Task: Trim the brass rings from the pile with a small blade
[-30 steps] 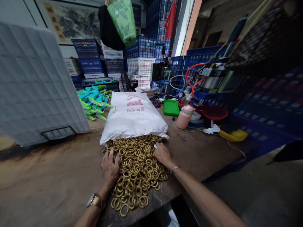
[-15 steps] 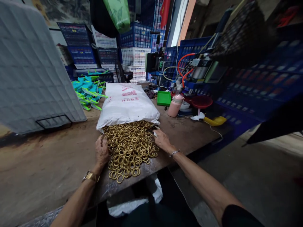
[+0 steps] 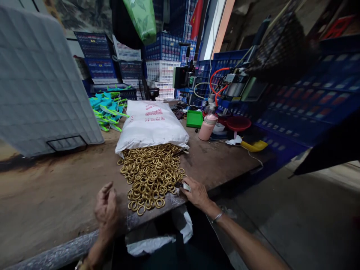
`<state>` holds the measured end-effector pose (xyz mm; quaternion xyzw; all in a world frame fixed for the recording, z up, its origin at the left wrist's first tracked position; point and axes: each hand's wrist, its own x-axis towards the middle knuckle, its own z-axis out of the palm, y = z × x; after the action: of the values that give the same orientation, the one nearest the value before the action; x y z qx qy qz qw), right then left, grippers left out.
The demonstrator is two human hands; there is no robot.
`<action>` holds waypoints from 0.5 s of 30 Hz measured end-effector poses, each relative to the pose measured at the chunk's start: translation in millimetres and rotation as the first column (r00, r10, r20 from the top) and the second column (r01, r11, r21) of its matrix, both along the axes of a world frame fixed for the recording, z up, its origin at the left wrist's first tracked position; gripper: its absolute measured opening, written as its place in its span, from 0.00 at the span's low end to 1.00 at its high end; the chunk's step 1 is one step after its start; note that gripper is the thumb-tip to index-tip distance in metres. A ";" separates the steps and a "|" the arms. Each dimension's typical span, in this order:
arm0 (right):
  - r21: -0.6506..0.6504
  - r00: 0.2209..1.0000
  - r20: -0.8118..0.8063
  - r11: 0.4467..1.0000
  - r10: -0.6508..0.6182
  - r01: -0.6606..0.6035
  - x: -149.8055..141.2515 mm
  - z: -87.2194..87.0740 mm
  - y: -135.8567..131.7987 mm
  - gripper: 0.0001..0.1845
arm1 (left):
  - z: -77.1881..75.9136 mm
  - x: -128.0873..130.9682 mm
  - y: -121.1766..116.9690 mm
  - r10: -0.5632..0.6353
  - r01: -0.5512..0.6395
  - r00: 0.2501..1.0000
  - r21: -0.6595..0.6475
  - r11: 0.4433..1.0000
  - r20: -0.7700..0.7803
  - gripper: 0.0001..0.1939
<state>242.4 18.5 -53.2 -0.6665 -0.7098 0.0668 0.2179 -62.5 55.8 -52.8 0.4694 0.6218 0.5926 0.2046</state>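
A heap of brass rings (image 3: 150, 172) spills from the open mouth of a white sack (image 3: 152, 125) onto the worn wooden table (image 3: 56, 195). My left hand (image 3: 107, 208) hovers above the table's near edge, left of the heap, fingers loosely curled and apart, holding nothing. My right hand (image 3: 195, 192) rests at the heap's near right corner, fingers pinched on a small pale object that I cannot make out. A white bag (image 3: 157, 240) hangs open below the table edge between my arms.
A grey quilted panel (image 3: 42, 82) leans at the left. Teal and green plastic parts (image 3: 108, 108) lie behind the sack. A green tray (image 3: 194, 118), pink bottle (image 3: 207, 126), red bowl (image 3: 239, 123) and yellow scoop (image 3: 254, 145) sit at the right, near a machine with hoses. Stacked crates fill the back.
Both hands have left the sides of the ring heap and drawn back toward me. The left lifted off the table; the right now sits at the heap's near right corner.
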 end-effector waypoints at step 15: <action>0.018 0.904 -0.408 0.989 -0.128 0.148 3.3 -11.7 25.0 0.12 | -4.9 103.3 -65.5 -0.530 0.536 0.844 -0.073 0.841 0.085 0.10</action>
<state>245.7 43.5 -64.8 -0.6811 -0.6017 0.1710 0.3805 40.7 -9.8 -57.7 0.5953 0.4871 0.4967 0.4020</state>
